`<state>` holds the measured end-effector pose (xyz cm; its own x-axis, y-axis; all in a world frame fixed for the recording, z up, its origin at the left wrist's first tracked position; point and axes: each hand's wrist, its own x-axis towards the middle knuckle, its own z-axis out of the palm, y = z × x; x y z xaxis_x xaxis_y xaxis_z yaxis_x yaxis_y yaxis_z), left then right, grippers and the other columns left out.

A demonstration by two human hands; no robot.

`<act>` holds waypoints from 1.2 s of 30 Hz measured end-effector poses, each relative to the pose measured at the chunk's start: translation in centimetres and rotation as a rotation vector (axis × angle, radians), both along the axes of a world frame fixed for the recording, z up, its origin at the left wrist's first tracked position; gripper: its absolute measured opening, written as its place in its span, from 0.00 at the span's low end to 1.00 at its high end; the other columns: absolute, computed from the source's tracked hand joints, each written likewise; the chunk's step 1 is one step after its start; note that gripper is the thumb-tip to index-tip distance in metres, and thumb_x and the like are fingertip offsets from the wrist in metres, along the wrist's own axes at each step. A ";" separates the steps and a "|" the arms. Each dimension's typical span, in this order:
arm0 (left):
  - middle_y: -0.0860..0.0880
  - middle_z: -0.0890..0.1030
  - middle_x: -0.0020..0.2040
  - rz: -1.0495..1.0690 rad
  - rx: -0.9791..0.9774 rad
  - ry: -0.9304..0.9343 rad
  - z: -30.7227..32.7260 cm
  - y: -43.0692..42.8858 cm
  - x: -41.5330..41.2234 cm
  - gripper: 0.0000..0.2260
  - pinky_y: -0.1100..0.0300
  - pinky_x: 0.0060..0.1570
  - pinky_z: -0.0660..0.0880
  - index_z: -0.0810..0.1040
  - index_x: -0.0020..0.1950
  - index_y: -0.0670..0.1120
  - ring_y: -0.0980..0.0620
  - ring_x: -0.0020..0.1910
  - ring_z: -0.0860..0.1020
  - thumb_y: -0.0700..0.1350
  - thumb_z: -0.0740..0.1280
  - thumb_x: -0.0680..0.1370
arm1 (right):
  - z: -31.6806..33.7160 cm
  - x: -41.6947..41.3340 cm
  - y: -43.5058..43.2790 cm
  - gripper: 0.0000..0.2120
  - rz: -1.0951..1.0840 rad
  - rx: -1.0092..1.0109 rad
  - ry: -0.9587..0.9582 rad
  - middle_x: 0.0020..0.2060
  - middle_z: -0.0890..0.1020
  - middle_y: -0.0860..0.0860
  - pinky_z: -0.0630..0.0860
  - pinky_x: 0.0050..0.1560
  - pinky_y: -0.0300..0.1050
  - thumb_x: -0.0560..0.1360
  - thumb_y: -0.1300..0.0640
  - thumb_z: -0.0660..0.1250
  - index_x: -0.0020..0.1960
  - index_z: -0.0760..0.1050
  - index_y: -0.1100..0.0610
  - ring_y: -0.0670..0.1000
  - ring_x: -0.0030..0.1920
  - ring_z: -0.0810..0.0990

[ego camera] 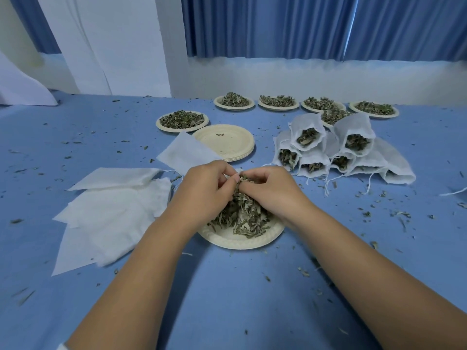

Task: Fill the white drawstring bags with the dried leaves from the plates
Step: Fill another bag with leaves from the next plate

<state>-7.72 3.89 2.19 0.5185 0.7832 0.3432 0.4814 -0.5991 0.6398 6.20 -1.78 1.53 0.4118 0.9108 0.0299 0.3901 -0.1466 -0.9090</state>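
Note:
A cream paper plate (237, 239) with a heap of dried leaves (240, 215) lies in front of me. Both hands are over it. My left hand (204, 190) has curled fingers pinching a bit of white bag fabric and leaves at the top of the heap. My right hand (270, 189) grips a bunch of the dried leaves beside it. The bag between the hands is mostly hidden. Several flat empty white drawstring bags (108, 210) lie to the left. A pile of filled bags (336, 150) lies at the right.
A stack of empty plates (225, 142) stands beyond my hands, with one more empty bag (184, 152) against it. Several plates of leaves (182, 121) line the far edge of the blue table. Leaf crumbs are scattered over the cloth. Blue curtains hang behind.

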 end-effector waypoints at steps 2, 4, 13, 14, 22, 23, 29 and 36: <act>0.53 0.80 0.31 0.010 0.001 0.006 -0.1 0.1 0.0 0.04 0.60 0.40 0.74 0.80 0.49 0.49 0.58 0.35 0.78 0.46 0.66 0.79 | 0.4 0.0 -0.1 0.08 0.060 -0.051 0.121 0.42 0.86 0.46 0.79 0.52 0.42 0.71 0.57 0.70 0.48 0.85 0.53 0.44 0.46 0.84; 0.53 0.79 0.30 0.035 0.018 0.008 -0.3 0.3 0.0 0.03 0.63 0.35 0.71 0.79 0.47 0.49 0.61 0.32 0.75 0.45 0.66 0.79 | 0.9 -0.1 0.0 0.10 0.089 -0.084 0.247 0.40 0.84 0.57 0.75 0.49 0.44 0.67 0.56 0.66 0.42 0.82 0.59 0.48 0.43 0.79; 0.53 0.78 0.28 0.065 -0.161 -0.238 0.0 0.7 -0.1 0.05 0.64 0.33 0.69 0.80 0.43 0.52 0.59 0.29 0.74 0.47 0.67 0.79 | 0.4 0.3 -0.2 0.12 -0.038 0.168 0.578 0.45 0.85 0.55 0.81 0.49 0.41 0.70 0.68 0.75 0.50 0.78 0.58 0.50 0.46 0.85; 0.54 0.77 0.27 0.050 -0.211 -0.284 0.1 0.7 -0.1 0.05 0.62 0.33 0.68 0.80 0.43 0.51 0.59 0.27 0.73 0.46 0.67 0.79 | 0.4 0.2 -0.2 0.12 -0.063 0.177 0.619 0.46 0.85 0.57 0.81 0.49 0.42 0.69 0.68 0.76 0.49 0.77 0.59 0.51 0.47 0.85; 0.56 0.73 0.25 -0.036 -0.449 -0.434 0.6 0.6 0.0 0.06 0.69 0.27 0.64 0.81 0.45 0.49 0.61 0.22 0.67 0.44 0.65 0.80 | 0.6 0.1 0.4 0.15 0.004 0.144 0.664 0.48 0.84 0.56 0.80 0.52 0.41 0.70 0.65 0.75 0.56 0.78 0.59 0.49 0.47 0.83; 0.56 0.73 0.25 -0.050 -0.479 -0.446 0.7 0.6 -0.1 0.07 0.69 0.25 0.62 0.81 0.45 0.48 0.61 0.22 0.66 0.43 0.65 0.80 | 0.6 0.2 0.4 0.16 0.027 0.127 0.645 0.51 0.84 0.56 0.79 0.54 0.42 0.71 0.64 0.75 0.57 0.79 0.59 0.50 0.49 0.83; 0.56 0.72 0.25 -0.055 -0.569 -0.455 0.9 0.6 -0.2 0.07 0.70 0.21 0.61 0.80 0.46 0.46 0.61 0.20 0.64 0.41 0.63 0.81 | 0.8 -0.1 0.5 0.07 0.139 0.037 0.698 0.47 0.86 0.53 0.79 0.38 0.35 0.76 0.60 0.70 0.54 0.83 0.57 0.45 0.42 0.82; 0.54 0.75 0.26 0.058 -0.032 -0.222 0.3 -0.3 0.2 0.05 0.63 0.31 0.67 0.79 0.45 0.49 0.60 0.27 0.70 0.47 0.66 0.79 | 0.5 -0.8 0.7 0.03 -0.064 0.112 0.459 0.44 0.86 0.55 0.82 0.41 0.42 0.75 0.62 0.72 0.48 0.84 0.58 0.49 0.38 0.82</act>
